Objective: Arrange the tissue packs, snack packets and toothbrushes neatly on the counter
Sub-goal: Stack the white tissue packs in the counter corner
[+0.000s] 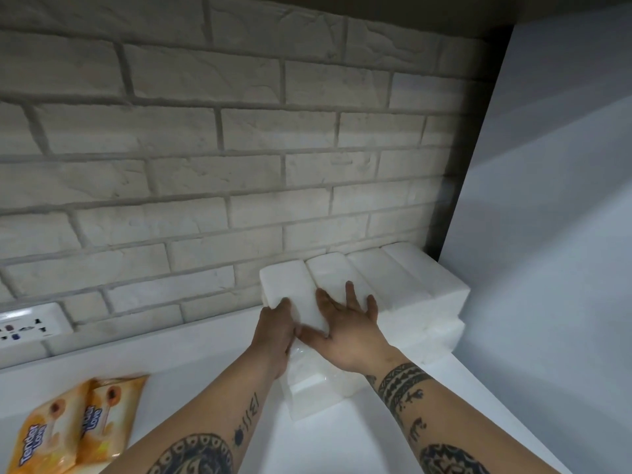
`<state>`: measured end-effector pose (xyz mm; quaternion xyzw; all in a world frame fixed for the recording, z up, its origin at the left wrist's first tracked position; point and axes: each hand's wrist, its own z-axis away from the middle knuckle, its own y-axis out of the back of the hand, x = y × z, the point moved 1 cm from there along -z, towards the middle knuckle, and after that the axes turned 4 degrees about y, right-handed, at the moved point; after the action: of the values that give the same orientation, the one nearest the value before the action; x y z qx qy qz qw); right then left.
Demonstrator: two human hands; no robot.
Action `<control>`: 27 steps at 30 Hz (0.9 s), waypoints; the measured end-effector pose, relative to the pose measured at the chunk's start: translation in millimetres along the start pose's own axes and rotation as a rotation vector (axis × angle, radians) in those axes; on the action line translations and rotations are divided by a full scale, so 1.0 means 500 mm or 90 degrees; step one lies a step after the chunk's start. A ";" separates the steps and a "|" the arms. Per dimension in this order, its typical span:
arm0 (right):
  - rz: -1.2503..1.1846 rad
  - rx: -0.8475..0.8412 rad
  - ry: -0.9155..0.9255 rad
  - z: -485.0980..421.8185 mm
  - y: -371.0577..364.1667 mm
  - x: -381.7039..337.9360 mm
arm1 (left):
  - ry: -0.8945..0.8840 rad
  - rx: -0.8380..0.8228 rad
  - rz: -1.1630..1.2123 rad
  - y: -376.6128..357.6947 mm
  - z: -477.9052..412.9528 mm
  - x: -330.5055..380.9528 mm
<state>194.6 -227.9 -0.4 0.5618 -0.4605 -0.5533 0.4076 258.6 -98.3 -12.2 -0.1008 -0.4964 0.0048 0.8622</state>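
Observation:
Several white tissue packs point(393, 278) stand stacked in a row in the counter's back right corner, against the brick wall. The leftmost upper tissue pack point(290, 285) lies on top of a lower pack point(318, 391). My left hand point(273, 340) grips that upper pack's left side. My right hand point(345, 326) lies flat with fingers spread across its top and the neighbouring pack. Two orange snack packets point(68, 425) lie side by side at the lower left on the white counter point(191, 364). No toothbrushes are in view.
A white power socket strip point(30, 325) is set in the brick wall at the left. A tall white side panel point(547, 234) bounds the counter on the right, close beside the tissue stack.

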 end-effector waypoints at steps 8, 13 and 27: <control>-0.010 0.011 0.014 -0.011 -0.009 0.014 | 0.010 0.012 0.000 0.001 -0.102 -0.045; -0.035 0.082 0.008 -0.023 0.003 0.032 | 0.019 0.032 0.009 -0.008 -0.077 -0.026; -0.051 0.102 -0.069 -0.028 -0.008 0.064 | 0.042 -0.008 0.038 -0.016 -0.067 -0.009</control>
<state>207.4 -258.5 -11.5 0.5802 -0.5017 -0.5600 0.3131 284.4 -112.4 -31.0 -0.1209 -0.4645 0.0238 0.8770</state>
